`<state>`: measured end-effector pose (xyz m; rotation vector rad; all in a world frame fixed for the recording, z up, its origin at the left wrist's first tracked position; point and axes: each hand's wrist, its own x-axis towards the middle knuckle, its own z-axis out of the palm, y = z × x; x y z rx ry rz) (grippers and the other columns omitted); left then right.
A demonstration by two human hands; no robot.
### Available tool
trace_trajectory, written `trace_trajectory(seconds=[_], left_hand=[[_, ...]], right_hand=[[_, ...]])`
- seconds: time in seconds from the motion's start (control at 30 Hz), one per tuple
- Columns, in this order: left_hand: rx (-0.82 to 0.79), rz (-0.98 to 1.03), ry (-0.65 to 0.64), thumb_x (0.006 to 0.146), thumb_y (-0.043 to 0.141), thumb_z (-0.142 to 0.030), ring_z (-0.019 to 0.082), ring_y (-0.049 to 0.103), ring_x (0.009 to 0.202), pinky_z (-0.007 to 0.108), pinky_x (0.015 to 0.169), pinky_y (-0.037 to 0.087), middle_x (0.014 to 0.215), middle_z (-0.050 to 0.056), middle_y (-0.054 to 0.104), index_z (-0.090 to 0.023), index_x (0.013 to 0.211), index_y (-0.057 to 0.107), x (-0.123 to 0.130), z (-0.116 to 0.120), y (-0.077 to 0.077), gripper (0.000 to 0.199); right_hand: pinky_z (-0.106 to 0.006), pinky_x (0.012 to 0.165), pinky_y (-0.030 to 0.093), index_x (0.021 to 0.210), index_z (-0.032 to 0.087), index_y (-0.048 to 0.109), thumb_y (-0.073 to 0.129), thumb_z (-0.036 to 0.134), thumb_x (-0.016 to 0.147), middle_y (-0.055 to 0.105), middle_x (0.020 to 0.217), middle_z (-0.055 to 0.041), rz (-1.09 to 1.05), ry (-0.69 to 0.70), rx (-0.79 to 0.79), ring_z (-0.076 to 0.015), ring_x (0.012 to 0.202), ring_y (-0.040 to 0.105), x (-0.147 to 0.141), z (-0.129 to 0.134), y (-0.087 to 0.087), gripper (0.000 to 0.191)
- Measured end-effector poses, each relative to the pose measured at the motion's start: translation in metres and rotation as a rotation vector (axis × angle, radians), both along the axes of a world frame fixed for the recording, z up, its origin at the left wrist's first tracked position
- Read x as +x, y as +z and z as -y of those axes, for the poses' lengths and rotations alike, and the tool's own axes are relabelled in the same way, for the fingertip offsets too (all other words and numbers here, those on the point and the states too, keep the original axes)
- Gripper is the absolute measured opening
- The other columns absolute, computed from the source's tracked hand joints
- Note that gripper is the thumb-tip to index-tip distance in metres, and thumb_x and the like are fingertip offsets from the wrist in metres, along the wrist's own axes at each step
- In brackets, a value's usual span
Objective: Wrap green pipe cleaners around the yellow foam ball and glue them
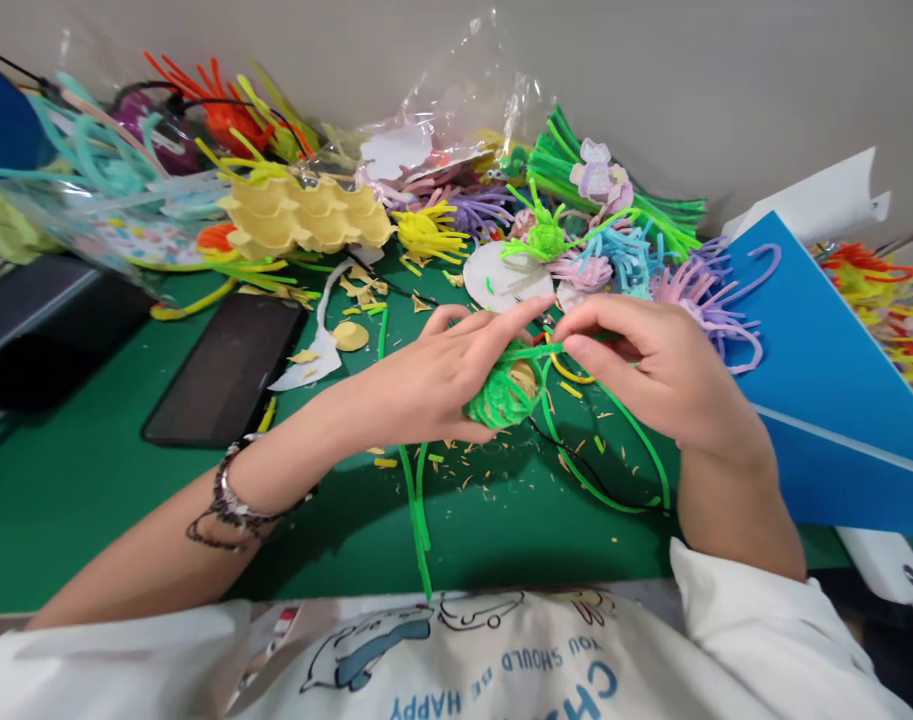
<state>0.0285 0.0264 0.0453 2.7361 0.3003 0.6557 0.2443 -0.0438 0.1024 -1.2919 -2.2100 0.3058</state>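
My left hand (456,375) is closed around a rounded piece wrapped in green pipe cleaner (503,400). A tan patch of its core shows between the green turns. Thumb and forefinger of my right hand (651,365) pinch a green pipe cleaner strand (542,350) that runs taut to the wrapped piece. From there a long loop of green pipe cleaner (662,465) hangs below my right hand. More green stems (418,520) lie on the table below my left hand. The underside of the wrapped piece is hidden by my fingers.
A phone (227,370) lies on the green table (336,540) at left, by a dark box (58,320). Behind my hands are a yellow egg carton (306,215), a white disc (508,275) and bundled pipe cleaners (576,165). A blue board (816,400) stands at right. Scraps litter the middle.
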Motion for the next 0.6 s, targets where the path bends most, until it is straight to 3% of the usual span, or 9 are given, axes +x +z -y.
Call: trace_trajectory(seconds=[0.13,0.43,0.6], left_hand=[[0.022,-0.011,0.107,0.082,0.068,-0.030,0.033,0.056,0.119,0.046,0.100,0.037,0.132,0.018,0.059,-0.021,0.156,-0.002,-0.002,-0.005,0.000,0.102],[0.031,0.041,0.147,0.083,0.063,-0.037,0.031,0.053,0.119,0.044,0.101,0.035,0.134,0.013,0.058,-0.023,0.155,0.015,-0.006,-0.008,0.011,0.088],[0.029,0.065,0.200,0.080,0.065,-0.039,0.031,0.052,0.118,0.045,0.101,0.034,0.132,0.012,0.059,-0.023,0.151,0.024,-0.009,-0.012,0.010,0.084]], right_hand=[[-0.017,0.061,0.045,0.089,0.018,0.063,0.056,0.023,0.094,0.068,0.082,0.0021,-0.003,0.004,0.081,-0.0067,0.069,0.060,-0.009,0.007,0.000,0.011],[-0.015,0.061,0.047,0.090,0.018,0.063,0.056,0.019,0.094,0.072,0.083,0.0028,-0.015,-0.003,0.186,-0.0056,0.070,0.064,-0.010,0.015,-0.004,0.008],[-0.017,0.064,0.050,0.093,0.020,0.063,0.057,0.017,0.094,0.073,0.085,0.0025,0.017,0.003,0.275,-0.0068,0.070,0.067,-0.014,0.012,-0.009,0.007]])
